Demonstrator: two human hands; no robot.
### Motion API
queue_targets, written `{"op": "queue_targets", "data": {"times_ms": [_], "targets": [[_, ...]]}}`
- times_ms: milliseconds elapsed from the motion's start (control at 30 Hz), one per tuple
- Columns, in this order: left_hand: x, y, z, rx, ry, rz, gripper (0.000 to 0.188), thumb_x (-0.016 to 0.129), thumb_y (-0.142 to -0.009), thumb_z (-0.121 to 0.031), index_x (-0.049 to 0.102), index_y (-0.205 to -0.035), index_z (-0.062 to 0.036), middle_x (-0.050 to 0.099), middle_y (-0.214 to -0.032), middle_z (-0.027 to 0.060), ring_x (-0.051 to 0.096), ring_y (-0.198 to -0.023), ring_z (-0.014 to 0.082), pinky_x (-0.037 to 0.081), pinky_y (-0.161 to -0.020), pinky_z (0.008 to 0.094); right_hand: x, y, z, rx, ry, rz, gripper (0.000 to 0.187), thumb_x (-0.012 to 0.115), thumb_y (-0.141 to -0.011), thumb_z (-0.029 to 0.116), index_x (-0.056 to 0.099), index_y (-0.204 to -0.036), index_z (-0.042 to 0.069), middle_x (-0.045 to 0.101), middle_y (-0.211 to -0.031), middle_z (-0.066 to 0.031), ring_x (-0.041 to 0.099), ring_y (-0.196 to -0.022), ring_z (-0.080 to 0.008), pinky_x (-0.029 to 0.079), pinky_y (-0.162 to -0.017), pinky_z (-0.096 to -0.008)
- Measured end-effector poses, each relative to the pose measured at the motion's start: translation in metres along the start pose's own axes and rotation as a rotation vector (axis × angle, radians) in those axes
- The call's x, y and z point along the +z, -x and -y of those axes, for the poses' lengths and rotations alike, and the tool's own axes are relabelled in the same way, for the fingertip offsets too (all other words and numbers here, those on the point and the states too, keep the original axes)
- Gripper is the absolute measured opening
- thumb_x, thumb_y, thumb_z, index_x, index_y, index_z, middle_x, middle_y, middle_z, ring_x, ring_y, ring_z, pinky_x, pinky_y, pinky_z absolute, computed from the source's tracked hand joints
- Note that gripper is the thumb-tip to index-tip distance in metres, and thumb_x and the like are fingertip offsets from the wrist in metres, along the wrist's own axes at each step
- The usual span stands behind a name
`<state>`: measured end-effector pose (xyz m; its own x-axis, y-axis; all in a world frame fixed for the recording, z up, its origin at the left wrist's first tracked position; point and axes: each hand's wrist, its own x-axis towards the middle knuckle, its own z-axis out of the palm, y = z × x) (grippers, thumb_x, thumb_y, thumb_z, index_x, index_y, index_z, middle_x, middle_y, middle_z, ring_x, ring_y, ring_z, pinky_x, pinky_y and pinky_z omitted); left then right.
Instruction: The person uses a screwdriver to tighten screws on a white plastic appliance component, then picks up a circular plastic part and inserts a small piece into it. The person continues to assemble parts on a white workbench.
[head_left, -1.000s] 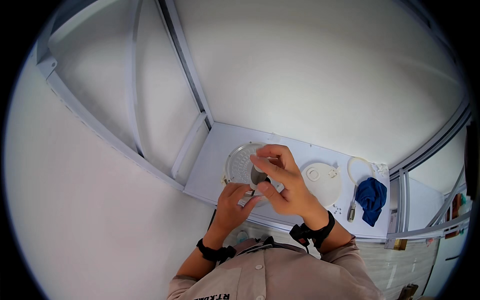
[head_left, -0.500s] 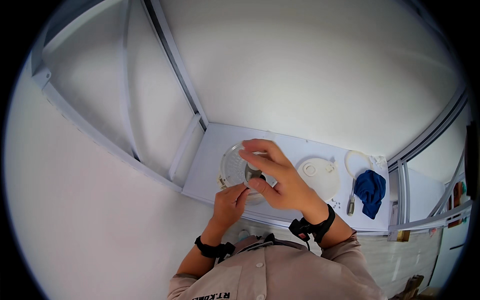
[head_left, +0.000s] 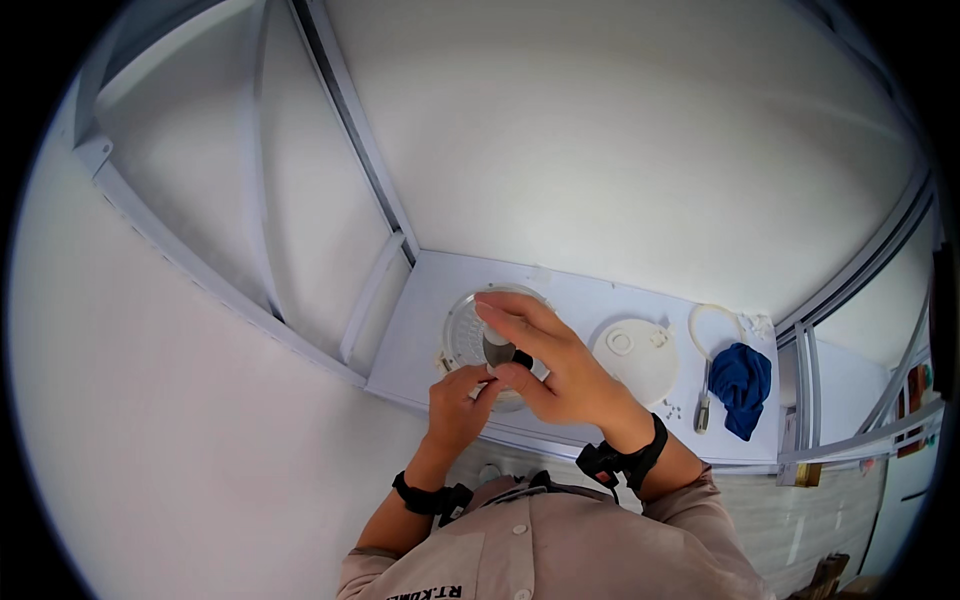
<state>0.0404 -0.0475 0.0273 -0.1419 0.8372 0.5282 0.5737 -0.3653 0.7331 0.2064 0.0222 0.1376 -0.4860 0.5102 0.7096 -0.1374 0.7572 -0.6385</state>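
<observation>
Right hand: clamped on grey, rounded tool handle | left hand: fingertips together just below it, any hold unclear | under grip: round, silver-rimmed panel | right of grip: flat white disc

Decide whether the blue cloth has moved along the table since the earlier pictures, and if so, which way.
No: despite slight camera shift, the blue cloth keeps its place on the right end of the table, beside the screwdriver.

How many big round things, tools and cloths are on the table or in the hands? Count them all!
Big round things: 3 (metal disc, white disc, pale ring)
Tools: 2 (grey tool in the right hand, screwdriver lying down)
Cloths: 1 (blue cloth)
Total: 6
</observation>
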Motion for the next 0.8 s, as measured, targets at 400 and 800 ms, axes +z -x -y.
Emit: {"op": "queue_targets", "data": {"times_ms": [400, 800], "targets": [[-0.002, 0.0, -0.003, 0.145, -0.025, 0.032, 0.018, 0.077, -0.087, -0.004, 0.07, -0.102, -0.0006, 0.072, -0.093, 0.015, 0.071, -0.08, 0.036, 0.058, -0.066, 0.0411, 0.007, 0.006, -0.014, -0.001, 0.007, -0.032, 0.053, 0.077, -0.081, -0.008, 0.071, -0.131, 0.005, 0.06, -0.121, -0.0098, 0.065, -0.103, -0.0239, 0.056, -0.085, -0.0346], [-0.002, 0.006, 0.001, 0.048, -0.118, 0.041, 0.017, 0.08, -0.087, -0.01, 0.072, -0.101, -0.004, 0.074, -0.087, 0.0148, 0.071, -0.074, 0.0343, 0.057, -0.064, 0.0404, -0.002, 0.012, -0.017, 0.092, 0.066, 0.0, 0.048, 0.086, -0.075, -0.003, 0.075, -0.122, 0.005, 0.064, -0.124, -0.0127, 0.066, -0.107, -0.0257, 0.054, -0.086, -0.0325]]}}
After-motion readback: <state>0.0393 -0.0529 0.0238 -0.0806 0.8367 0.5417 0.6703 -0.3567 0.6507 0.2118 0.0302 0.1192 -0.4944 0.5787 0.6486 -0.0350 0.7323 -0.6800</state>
